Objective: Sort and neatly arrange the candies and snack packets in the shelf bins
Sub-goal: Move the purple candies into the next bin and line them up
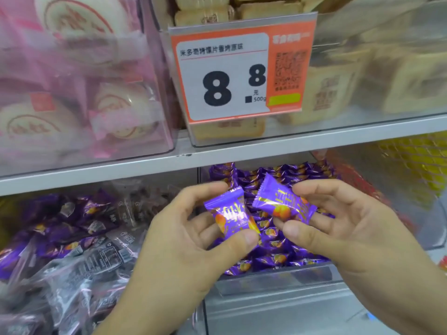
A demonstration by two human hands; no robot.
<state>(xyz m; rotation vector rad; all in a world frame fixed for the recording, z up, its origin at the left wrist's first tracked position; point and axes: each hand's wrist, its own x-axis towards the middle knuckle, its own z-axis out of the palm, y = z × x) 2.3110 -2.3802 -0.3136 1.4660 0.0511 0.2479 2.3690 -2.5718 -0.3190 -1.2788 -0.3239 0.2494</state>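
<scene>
Left hand (191,240) pinches one purple candy (231,215); right hand (338,221) pinches another purple candy (284,201), both above the purple-candy bin (273,274). Price tag (239,73), far: "8.8 元, 500g".

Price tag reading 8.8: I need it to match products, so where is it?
In the head view, the price tag hangs upper centre on the clear bin of beige packets, above the shelf rail.

The left hand (183,240) pinches one purple candy (229,213) and the right hand (343,226) another purple candy (283,201), held side by side above a clear bin (273,276) of matching candies under the shelf (145,163) edge; a price tag (239,73) hangs above.
</scene>
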